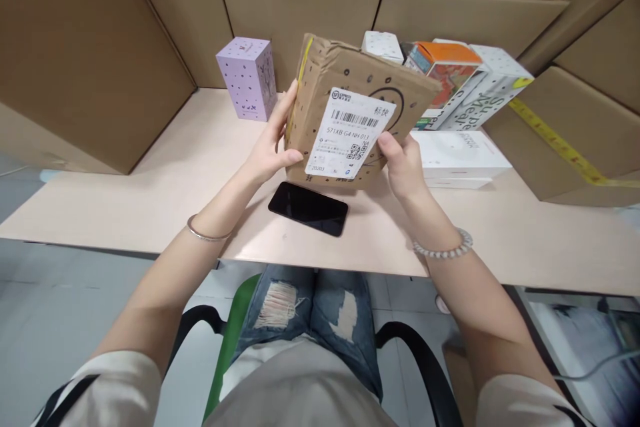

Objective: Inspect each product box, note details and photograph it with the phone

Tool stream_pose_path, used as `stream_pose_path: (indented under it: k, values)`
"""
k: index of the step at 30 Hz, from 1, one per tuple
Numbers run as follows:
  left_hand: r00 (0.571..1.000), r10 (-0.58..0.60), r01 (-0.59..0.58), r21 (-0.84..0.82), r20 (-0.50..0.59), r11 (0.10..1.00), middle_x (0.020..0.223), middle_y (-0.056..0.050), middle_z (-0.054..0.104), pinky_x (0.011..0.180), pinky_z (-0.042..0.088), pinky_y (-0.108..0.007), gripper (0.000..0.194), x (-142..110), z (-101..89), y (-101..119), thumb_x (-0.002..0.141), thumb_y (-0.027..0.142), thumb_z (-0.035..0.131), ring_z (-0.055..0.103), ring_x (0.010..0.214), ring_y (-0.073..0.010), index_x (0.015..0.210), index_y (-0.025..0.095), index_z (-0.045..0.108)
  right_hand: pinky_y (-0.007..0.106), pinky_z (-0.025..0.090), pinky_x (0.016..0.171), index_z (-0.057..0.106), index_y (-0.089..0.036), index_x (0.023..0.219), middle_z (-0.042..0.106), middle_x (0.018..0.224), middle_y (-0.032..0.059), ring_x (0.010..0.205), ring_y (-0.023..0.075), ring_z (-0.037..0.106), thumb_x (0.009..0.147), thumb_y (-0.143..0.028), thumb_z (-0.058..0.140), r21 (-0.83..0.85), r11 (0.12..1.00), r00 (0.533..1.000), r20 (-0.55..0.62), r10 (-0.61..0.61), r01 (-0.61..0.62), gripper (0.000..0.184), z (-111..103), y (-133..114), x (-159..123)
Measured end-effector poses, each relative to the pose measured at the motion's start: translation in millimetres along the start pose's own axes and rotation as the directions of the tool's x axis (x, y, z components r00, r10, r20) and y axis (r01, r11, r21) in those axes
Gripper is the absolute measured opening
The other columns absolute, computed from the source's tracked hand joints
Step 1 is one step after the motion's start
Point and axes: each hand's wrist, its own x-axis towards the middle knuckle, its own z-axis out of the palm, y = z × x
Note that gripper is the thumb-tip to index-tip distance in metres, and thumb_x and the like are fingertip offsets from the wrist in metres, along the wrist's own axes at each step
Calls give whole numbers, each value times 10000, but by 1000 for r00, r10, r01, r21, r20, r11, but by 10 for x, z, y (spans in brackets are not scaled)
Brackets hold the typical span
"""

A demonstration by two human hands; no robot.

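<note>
Both hands hold a brown cardboard parcel (410,90) tilted above the table, its labelled face toward me. A white shipping label (345,133) with a barcode and a square code is stuck on that face. My left hand (273,143) grips the parcel's left side, thumb at the lower left edge. My right hand (403,163) grips the lower right, its thumb on the face beside the label; its other fingers are partly hidden behind. Below the parcel a black smartphone (309,208) lies flat on the table, screen dark.
A lilac box (250,80) stands at the back left of the table (165,193). Behind the parcel on the right are an orange-topped box (447,70), a white "Super Meal" box (495,90) and flat white boxes (460,157). Large cartons (75,67) wall the back and sides.
</note>
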Motion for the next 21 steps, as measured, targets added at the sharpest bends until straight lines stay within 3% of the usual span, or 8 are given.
stream_pose_path:
  k: [2, 4, 8, 10, 13, 17, 21]
  values:
    - [990, -59, 71, -99, 127, 993, 1860, -21, 299, 1355, 373, -622, 1290, -8, 3, -13, 657, 996, 767, 277, 1717, -451, 1737, 510, 257, 557, 603, 1154, 770, -266, 1170, 824, 1288, 105, 1254, 347, 758, 763, -945, 700, -13, 1000, 1000, -3, -3, 3, 795, 0, -4, -7]
    - [972, -141, 179, -200, 189, 963, 1875, -27, 251, 1353, 382, -638, 1380, -33, 35, 34, 624, 919, 875, 265, 1720, -459, 1752, 504, 197, 579, 583, 1177, 742, -272, 1261, 805, 1318, 109, 1297, 358, 738, 783, -962, 658, -38, 999, 1000, 16, -19, 19, 843, -18, 7, -4]
    - [933, -346, 357, -413, 103, 838, 1775, -62, 460, 1333, 456, -608, 1238, -54, 172, 273, 643, 763, 963, 392, 1671, -449, 1688, 433, 387, 594, 526, 1242, 595, -327, 1504, 682, 1557, 98, 1464, 384, 637, 748, -1010, 627, -109, 991, 990, 124, -61, 75, 1020, -75, 44, 25]
    - [916, -398, 371, -497, 55, 784, 1672, -85, 588, 1344, 454, -588, 1104, -31, 241, 395, 657, 740, 951, 428, 1654, -441, 1598, 367, 512, 598, 506, 1263, 454, -364, 1628, 581, 1674, 82, 1541, 384, 569, 768, -1025, 561, -123, 988, 979, 191, -73, 97, 1089, -84, 80, 31]
    - [906, -421, 376, -555, 51, 742, 1543, -120, 696, 1335, 464, -589, 1002, 12, 289, 486, 681, 724, 923, 455, 1635, -451, 1517, 288, 583, 615, 507, 1257, 261, -374, 1723, 496, 1743, 96, 1581, 375, 522, 839, -972, 513, -91, 990, 959, 274, -75, 103, 1096, -55, 165, 17]
    - [900, -435, 381, -518, 19, 766, 1547, -93, 695, 1316, 489, -582, 1031, 15, 232, 421, 645, 665, 962, 484, 1616, -439, 1539, 326, 577, 609, 528, 1234, 340, -330, 1669, 577, 1675, 135, 1523, 387, 584, 728, -977, 661, -35, 999, 958, 286, -3, 13, 1186, 9, 252, -7]
    - [902, -432, 391, -464, 21, 795, 1700, -69, 557, 1327, 469, -601, 1092, -49, 196, 294, 617, 598, 1013, 441, 1640, -443, 1577, 384, 538, 583, 534, 1247, 397, -307, 1622, 591, 1671, 157, 1514, 374, 605, 711, -935, 755, -30, 998, 949, 308, 67, -61, 1163, 24, 171, -26]
